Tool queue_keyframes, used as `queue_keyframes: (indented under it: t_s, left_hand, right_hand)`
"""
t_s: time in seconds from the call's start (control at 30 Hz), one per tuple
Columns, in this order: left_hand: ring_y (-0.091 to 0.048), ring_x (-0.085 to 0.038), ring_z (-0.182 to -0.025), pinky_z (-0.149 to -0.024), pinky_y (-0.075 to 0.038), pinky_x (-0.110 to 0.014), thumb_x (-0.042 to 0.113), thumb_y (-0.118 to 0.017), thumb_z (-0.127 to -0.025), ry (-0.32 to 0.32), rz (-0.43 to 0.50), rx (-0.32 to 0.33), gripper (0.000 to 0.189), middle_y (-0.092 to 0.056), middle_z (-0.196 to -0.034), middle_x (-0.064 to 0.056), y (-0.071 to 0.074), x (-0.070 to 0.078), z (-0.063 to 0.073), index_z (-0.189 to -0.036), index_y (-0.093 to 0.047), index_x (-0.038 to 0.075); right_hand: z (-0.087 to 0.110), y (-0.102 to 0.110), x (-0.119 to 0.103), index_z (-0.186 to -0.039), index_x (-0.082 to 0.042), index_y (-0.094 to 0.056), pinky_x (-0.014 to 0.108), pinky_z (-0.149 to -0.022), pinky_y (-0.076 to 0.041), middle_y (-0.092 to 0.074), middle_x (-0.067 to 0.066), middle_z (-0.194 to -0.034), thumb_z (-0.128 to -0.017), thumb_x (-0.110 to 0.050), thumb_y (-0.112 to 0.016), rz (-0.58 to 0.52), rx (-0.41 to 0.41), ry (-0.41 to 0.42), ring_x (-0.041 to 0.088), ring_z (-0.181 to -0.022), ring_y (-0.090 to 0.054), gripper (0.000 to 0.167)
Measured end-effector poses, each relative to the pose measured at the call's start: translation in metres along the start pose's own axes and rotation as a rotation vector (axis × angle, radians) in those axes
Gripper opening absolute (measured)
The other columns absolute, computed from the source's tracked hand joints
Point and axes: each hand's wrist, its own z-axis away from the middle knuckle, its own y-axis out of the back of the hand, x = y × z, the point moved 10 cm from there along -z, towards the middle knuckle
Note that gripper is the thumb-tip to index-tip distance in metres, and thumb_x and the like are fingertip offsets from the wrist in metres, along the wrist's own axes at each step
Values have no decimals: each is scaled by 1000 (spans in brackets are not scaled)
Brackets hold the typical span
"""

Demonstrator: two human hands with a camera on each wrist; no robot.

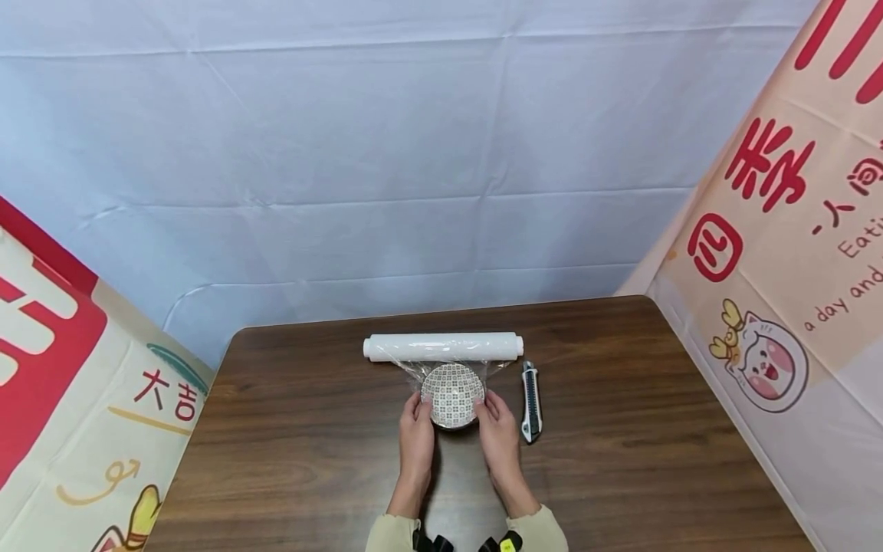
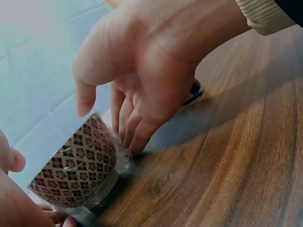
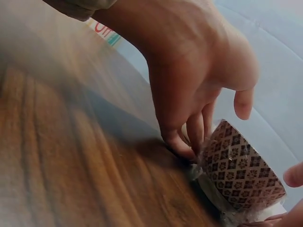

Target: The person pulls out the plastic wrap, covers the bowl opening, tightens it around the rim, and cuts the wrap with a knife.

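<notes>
A small patterned bowl (image 1: 452, 395) stands on the table with clear cling film over its top. The film (image 1: 410, 369) stretches back from it to a white roll of cling film (image 1: 443, 346). On the bowl's left side is my left hand (image 1: 417, 441), its thumb at the rim. My right hand (image 1: 500, 438) mirrors it on the right side. Both wrist views show fingers low by the bowl's base, where crumpled film (image 2: 124, 161) bunches against the patterned wall (image 3: 239, 170). The far fingertips are partly hidden behind the bowl.
To the right of the bowl lies a utility knife (image 1: 531, 402), close to the right hand. The brown wooden table (image 1: 310, 429) ends at a back edge behind the roll. Pale cloth (image 1: 345, 153) hangs beyond it, with printed cloths (image 1: 766, 368) at the sides.
</notes>
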Motion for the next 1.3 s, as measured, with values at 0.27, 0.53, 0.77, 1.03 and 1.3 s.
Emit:
queue_keyframes:
  t_s: [0.27, 0.53, 0.77, 1.03, 1.3]
  left_hand:
    - [-46, -43, -149, -126, -34, -58, 26, -50, -110, -12, -44, -33, 53, -56, -152, -28, -4, 0, -6, -148, -51, -10]
    - [-53, -40, -143, -122, -40, -55, 28, -43, -113, -36, -71, -118, 50, -64, -143, -26, -10, 5, -16, -139, -60, -11]
    - [-55, -38, -139, -120, -41, -54, 35, -41, -114, 2, -154, -155, 55, -66, -136, -26, -8, 3, -25, -136, -64, -9]
    - [-36, -46, -154, -128, -29, -60, 35, -41, -113, 44, -187, -234, 58, -47, -159, -27, -9, 0, -27, -148, -52, -11]
    - [-34, -49, -154, -127, -30, -62, 36, -40, -114, 62, -253, -273, 61, -44, -161, -30, -7, 0, -24, -151, -47, -12]
  right_hand:
    - [-11, -2, 2, -144, 14, -53, 50, -114, -50, -61, 36, -141, -107, -14, -56, 62, -34, 26, 43, -135, -61, 47]
    - [-21, -8, 4, -142, 11, -57, 32, -94, -56, -70, 26, -128, -110, -17, -51, 64, -127, 7, 25, -110, -68, 44]
    - [-27, -18, 8, -149, 18, -43, 23, -96, -56, -62, 35, -137, -111, -13, -42, -96, -268, -65, 21, -118, -66, 49]
    - [-31, -14, 6, -145, 10, -55, 31, -104, -52, -64, 29, -139, -114, -27, -43, 13, -245, -53, 27, -127, -61, 50]
    - [-32, -5, 3, -135, 1, -66, 30, -86, -49, -65, 16, -113, -113, -34, -46, 171, -173, -29, 20, -99, -59, 45]
